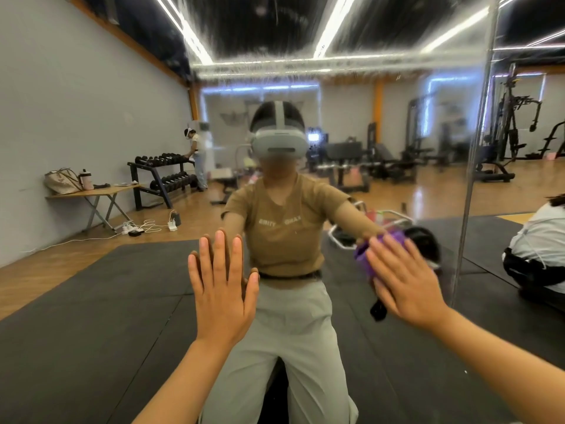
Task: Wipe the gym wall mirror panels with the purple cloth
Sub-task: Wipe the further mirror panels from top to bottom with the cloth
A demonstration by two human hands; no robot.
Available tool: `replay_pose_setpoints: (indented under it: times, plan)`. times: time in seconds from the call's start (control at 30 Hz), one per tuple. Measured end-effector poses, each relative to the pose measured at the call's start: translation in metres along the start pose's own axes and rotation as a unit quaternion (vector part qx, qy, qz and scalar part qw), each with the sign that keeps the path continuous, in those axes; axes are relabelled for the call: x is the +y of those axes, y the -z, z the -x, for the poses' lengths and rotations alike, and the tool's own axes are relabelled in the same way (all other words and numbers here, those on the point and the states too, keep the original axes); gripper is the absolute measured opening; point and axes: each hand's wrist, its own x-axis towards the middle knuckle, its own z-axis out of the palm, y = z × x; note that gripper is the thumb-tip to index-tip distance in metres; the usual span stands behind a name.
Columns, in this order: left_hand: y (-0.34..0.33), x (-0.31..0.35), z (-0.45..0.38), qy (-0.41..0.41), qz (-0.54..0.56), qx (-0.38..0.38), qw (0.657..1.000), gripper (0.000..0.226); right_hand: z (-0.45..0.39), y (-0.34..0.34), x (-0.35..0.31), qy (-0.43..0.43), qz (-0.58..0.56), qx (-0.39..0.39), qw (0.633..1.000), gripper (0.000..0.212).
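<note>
A large wall mirror panel (351, 123) fills the view, streaked with wet smears along its top. My right hand (406, 283) lies flat with straight fingers on the purple cloth (365, 258) and presses it against the glass at mid-height, right of centre. Only the cloth's left and upper edges show past my fingers. My left hand (221, 286) is spread flat on the mirror, left of centre, fingers pointing up. My own reflection faces me between the two hands.
A vertical seam (472, 166) separates this panel from the mirror panel to the right. Reflected are black floor mats, a dumbbell rack, a folding table with a bag, weight machines, a standing person at the rack and a crouching person at the right edge.
</note>
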Motion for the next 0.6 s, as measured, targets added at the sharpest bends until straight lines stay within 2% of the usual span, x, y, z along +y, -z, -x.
replay_pose_setpoints:
  times: [0.1,0.2,0.3,0.37,0.43,0.5,0.6]
  plan:
    - [-0.001,0.0,0.001,0.0,-0.002,0.001,1.0,0.065,0.058,-0.009,-0.023,0.134,0.041,-0.096,0.985,0.06]
    - [-0.002,0.0,0.0,-0.001,-0.015,-0.002,1.0,0.064,0.108,-0.008,-0.034,0.267,0.096,-0.19,0.94,0.083]
    - [-0.003,0.0,0.001,-0.001,-0.015,-0.007,1.0,0.065,0.12,-0.003,-0.033,0.3,0.102,-0.235,0.919,0.088]
    - [-0.003,0.001,0.001,-0.001,-0.013,-0.008,1.0,0.065,0.108,-0.003,-0.026,0.313,0.092,-0.224,0.918,0.088]
    - [-0.003,0.0,0.001,-0.004,-0.012,-0.005,1.0,0.065,0.082,0.0,-0.019,0.278,0.06,-0.2,0.938,0.081]
    - [-0.002,-0.001,0.001,-0.005,-0.012,-0.005,1.0,0.066,0.04,0.002,-0.008,0.209,0.014,-0.147,0.967,0.067]
    - [0.0,0.0,0.001,-0.007,-0.01,-0.007,1.0,0.066,-0.04,0.012,0.012,0.078,-0.021,-0.06,0.995,0.062]
